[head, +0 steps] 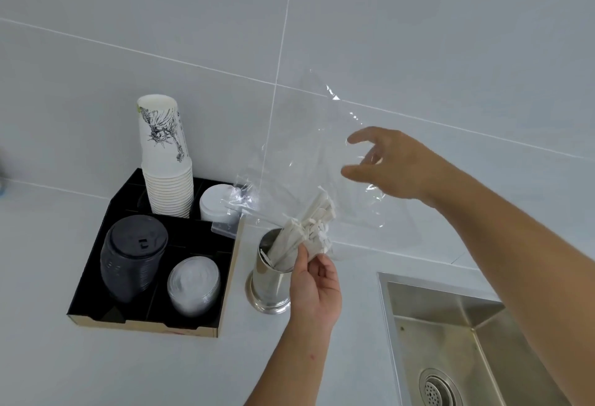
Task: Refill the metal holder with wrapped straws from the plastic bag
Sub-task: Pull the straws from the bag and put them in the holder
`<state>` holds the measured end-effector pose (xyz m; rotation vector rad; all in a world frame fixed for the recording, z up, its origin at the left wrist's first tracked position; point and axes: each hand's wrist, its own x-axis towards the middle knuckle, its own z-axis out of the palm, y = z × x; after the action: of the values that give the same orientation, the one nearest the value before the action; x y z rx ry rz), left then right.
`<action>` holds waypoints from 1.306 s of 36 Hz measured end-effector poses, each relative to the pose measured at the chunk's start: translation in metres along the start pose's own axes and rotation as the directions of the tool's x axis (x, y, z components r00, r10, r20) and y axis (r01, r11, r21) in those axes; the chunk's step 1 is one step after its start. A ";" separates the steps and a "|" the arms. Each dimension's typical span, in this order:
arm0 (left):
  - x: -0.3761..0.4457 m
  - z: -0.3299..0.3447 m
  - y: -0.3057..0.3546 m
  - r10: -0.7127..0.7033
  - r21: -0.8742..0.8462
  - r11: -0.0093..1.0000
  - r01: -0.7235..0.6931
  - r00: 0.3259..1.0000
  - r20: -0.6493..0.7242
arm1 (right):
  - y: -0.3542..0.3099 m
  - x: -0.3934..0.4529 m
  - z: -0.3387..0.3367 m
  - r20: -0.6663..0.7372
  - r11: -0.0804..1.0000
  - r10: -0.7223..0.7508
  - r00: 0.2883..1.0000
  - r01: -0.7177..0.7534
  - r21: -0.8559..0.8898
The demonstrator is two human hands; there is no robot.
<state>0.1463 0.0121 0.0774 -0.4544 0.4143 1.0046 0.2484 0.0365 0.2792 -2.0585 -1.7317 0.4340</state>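
Pale grey wall tiles with white grout lines back a light grey surface (96, 370), and a stainless steel sink (450, 325) with a round drain sits at 4 o'clock.

Near the middle stands the polished cylindrical metal holder (267, 280), upright on its flared base and just beside the right wall of a black compartmented cardboard tray (225, 293) at 9 o'clock. That tray carries a tall stack of white printed paper cups (165, 161), a stack of black dome lids (133, 257), a stack of clear plastic lids (193, 286) and a stack of white flat lids (216, 202).

The left hand (314, 280) rises from 6 o'clock on a bare forearm, palm turned toward the camera. Its thumb and fingers pinch a bunch of white paper-wrapped straws (310, 228). The bunch leans toward 1 o'clock, its lower ends inside the holder's mouth.

The right arm comes in from 3 o'clock, stretched across above the sink. The right hand (386, 164) hangs in the air with fingers spread and loosely curled around a fold of the crumpled transparent plastic bag (306, 154). The bag hangs in front of the wall above the holder, its lower part draped around the tops of the straws.
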 end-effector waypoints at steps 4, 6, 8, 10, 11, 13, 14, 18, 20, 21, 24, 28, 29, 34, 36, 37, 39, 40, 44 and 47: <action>0.002 -0.001 0.001 0.001 0.010 1.000 -0.001 1.000 -0.005 | 0.001 -0.003 0.007 -0.039 0.999 -0.014 0.999 0.015 0.032; 0.002 -0.004 0.000 -0.015 0.044 0.999 0.014 1.000 0.008 | -0.003 -0.002 0.006 -0.136 0.998 -0.063 0.989 0.058 -0.041; 0.000 -0.007 0.000 -0.032 0.080 0.996 0.030 0.999 0.016 | -0.011 -0.002 0.001 -0.196 0.994 -0.101 0.975 0.089 -0.065; -0.002 -0.008 0.002 -0.037 0.092 0.995 0.035 0.999 0.017 | -0.020 -0.001 -0.007 -0.235 0.993 -0.114 0.965 0.108 -0.038; -0.002 -0.009 0.002 -0.037 0.095 0.995 0.035 0.999 0.017 | -0.023 -0.001 -0.011 -0.249 0.993 -0.115 0.962 0.114 -0.015; -0.002 -0.008 0.003 -0.034 0.097 0.995 0.032 0.999 0.019 | -0.031 -0.001 -0.019 -0.260 0.991 -0.123 0.958 0.130 0.011; -0.003 -0.008 0.003 -0.033 0.095 0.995 0.031 0.999 0.020 | -0.034 -0.002 -0.022 -0.261 0.990 -0.133 0.956 0.140 0.010; -0.003 -0.006 0.001 -0.031 0.082 0.996 0.027 0.999 0.042 | -0.042 -0.008 -0.035 -0.274 0.984 -0.157 0.949 0.173 0.034; -0.004 -0.005 0.000 -0.035 0.078 0.997 0.030 0.998 0.053 | -0.041 -0.010 -0.038 -0.293 0.982 -0.155 0.943 0.180 0.057; -0.005 -0.005 0.000 -0.037 0.076 0.997 0.032 0.998 0.057 | -0.040 -0.010 -0.038 -0.302 0.982 -0.157 0.940 0.182 0.055; -0.008 -0.005 0.000 -0.030 0.080 0.996 0.026 0.998 0.051 | -0.036 -0.012 -0.023 -0.285 0.987 -0.155 0.946 0.160 -0.006; -0.005 -0.004 0.006 0.003 0.075 0.997 -0.005 1.000 0.025 | -0.033 -0.009 -0.005 -0.251 0.993 -0.108 0.962 0.094 -0.070; -0.005 -0.003 0.007 0.015 0.073 0.997 -0.017 1.000 0.020 | -0.033 -0.008 -0.006 -0.249 0.994 -0.095 0.964 0.079 -0.075; -0.013 0.003 0.002 0.007 0.064 0.998 -0.010 0.999 0.043 | -0.040 -0.012 -0.027 -0.292 0.991 -0.120 0.949 0.096 -0.095; -0.018 0.004 -0.002 0.012 0.047 0.999 -0.014 0.999 0.042 | -0.040 -0.015 -0.036 -0.288 0.989 -0.130 0.949 0.103 -0.107; -0.019 0.005 -0.003 0.017 0.040 0.999 -0.018 0.999 0.035 | -0.040 -0.017 -0.039 -0.286 0.989 -0.129 0.949 0.102 -0.109; -0.019 0.007 -0.004 0.023 0.044 0.999 -0.024 0.999 0.023 | -0.037 -0.017 -0.041 -0.296 0.989 -0.126 0.947 0.097 -0.111; -0.018 0.008 -0.004 0.027 0.047 0.998 -0.028 0.999 0.019 | -0.035 -0.017 -0.040 -0.304 0.989 -0.125 0.944 0.094 -0.115; -0.008 0.011 -0.003 0.054 0.045 0.998 -0.053 0.998 -0.022 | -0.028 -0.012 -0.026 -0.299 0.989 -0.090 0.950 0.050 -0.138; -0.005 0.010 -0.003 0.065 0.053 0.997 -0.063 0.997 -0.033 | -0.024 -0.008 -0.018 -0.279 0.991 -0.064 0.958 0.028 -0.131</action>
<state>0.1478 0.0126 0.0894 -0.4143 0.4878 1.0468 0.2355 0.0302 0.3063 -2.0435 -1.6653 0.0115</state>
